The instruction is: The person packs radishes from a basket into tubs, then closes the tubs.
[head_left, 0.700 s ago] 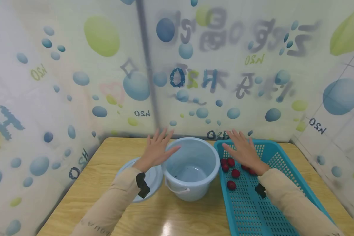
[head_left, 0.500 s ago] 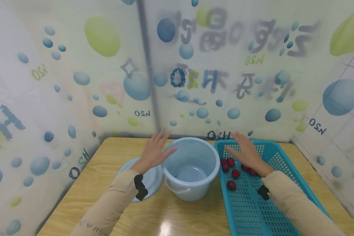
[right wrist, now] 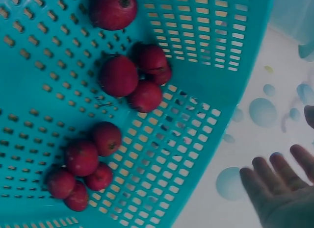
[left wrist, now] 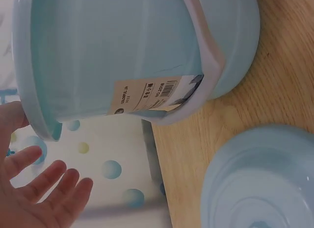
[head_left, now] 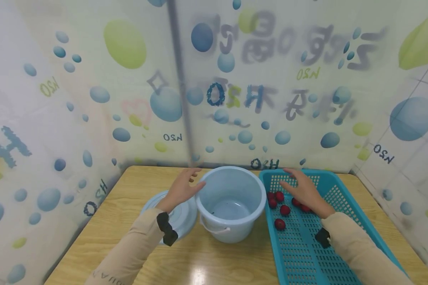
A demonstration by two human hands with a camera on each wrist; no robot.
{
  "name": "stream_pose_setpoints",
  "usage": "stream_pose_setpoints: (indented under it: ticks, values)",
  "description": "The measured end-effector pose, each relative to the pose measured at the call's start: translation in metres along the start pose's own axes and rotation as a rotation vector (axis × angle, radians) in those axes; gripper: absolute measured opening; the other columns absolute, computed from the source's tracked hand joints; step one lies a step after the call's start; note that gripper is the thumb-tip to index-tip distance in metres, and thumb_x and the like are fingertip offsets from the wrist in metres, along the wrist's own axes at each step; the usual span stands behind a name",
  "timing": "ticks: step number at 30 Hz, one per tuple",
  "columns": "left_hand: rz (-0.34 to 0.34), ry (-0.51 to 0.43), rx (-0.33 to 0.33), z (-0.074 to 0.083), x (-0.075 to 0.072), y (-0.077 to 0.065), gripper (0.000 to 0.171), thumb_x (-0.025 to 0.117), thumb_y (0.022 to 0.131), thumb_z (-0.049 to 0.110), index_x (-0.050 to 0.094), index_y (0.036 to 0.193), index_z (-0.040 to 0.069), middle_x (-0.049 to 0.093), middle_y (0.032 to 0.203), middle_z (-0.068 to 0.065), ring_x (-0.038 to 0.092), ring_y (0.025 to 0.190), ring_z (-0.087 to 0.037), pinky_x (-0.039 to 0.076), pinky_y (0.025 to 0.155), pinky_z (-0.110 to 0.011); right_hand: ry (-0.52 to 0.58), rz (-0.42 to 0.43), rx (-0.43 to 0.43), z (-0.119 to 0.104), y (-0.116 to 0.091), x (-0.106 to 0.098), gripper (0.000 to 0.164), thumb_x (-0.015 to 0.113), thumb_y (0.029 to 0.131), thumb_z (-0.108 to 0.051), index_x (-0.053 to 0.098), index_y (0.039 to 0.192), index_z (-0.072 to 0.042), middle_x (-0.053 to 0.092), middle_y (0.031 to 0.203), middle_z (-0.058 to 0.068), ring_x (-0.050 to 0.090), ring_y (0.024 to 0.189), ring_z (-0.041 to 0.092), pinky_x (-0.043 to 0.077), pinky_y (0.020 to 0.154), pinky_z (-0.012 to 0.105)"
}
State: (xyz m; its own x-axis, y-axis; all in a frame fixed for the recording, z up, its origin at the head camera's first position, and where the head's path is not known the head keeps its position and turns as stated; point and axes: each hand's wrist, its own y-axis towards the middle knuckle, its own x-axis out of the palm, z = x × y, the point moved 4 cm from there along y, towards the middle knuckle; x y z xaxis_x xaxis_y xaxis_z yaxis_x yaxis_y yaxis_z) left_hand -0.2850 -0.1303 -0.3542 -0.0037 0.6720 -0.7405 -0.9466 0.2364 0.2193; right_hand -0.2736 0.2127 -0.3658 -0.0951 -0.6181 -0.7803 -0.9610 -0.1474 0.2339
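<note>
My left hand [head_left: 181, 190] hovers over the lid at the left side of the light blue bucket [head_left: 232, 230], fingers loosely bent and holding nothing. In the left wrist view the thumb is right at the bucket's rim [left wrist: 23, 66], the other fingers spread below it. A round blue lid [head_left: 187, 213] lies on the table left of the bucket. My right hand [head_left: 306, 193], relaxed and holding nothing, is over the far part of the turquoise basket [head_left: 349, 209]. Several dark red round fruits [right wrist: 118, 75] lie in that basket, some hidden under the hand in the head view.
The bucket's white handle [left wrist: 212, 56] hangs down its near side, beside a paper label [left wrist: 147, 94]. Bucket and basket stand side by side on a wooden table [head_left: 207, 261]. Behind the table rises a wall covering [head_left: 232, 138] with printed bubbles.
Both hands have lowered a little and drawn apart, left hand leftward and right hand rightward. Their fingers have gone from outstretched to loosely bent. Bucket, lid and basket stay put.
</note>
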Motion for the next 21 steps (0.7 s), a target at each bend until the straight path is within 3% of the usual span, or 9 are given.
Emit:
stream_pose_setpoints:
  ticks: [10, 17, 21]
  values:
    - [-0.029, -0.092, -0.046, -0.003, 0.002, -0.001, 0.04, 0.06, 0.084, 0.019, 0.051, 0.121, 0.007, 0.056, 0.105, -0.014, 0.057, 0.089, -0.026, 0.05, 0.073, -0.034, 0.064, -0.046, 0.029, 0.026, -0.004, 0.01, 0.056, 0.055, 0.087, -0.032, 0.039, 0.129, 0.001, 0.041, 0.126, 0.026, 0.046, 0.107, 0.042, 0.042, 0.084, 0.052]
    - [-0.035, -0.185, -0.117, -0.008, 0.006, -0.001, 0.042, 0.06, 0.084, 0.017, 0.049, 0.124, 0.01, 0.056, 0.1, -0.014, 0.059, 0.081, -0.022, 0.052, 0.056, -0.026, 0.095, -0.073, 0.121, 0.044, -0.007, 0.016, 0.058, 0.053, 0.088, -0.034, 0.036, 0.129, 0.003, 0.039, 0.126, 0.028, 0.045, 0.107, 0.043, 0.043, 0.084, 0.051]
    - [-0.029, -0.204, -0.13, -0.008, 0.008, -0.002, 0.041, 0.06, 0.084, 0.017, 0.05, 0.123, 0.01, 0.056, 0.099, -0.013, 0.059, 0.08, -0.021, 0.052, 0.055, -0.025, 0.136, -0.082, 0.174, 0.053, -0.009, 0.018, 0.057, 0.052, 0.089, -0.032, 0.036, 0.13, 0.003, 0.039, 0.126, 0.029, 0.046, 0.107, 0.043, 0.043, 0.085, 0.049]
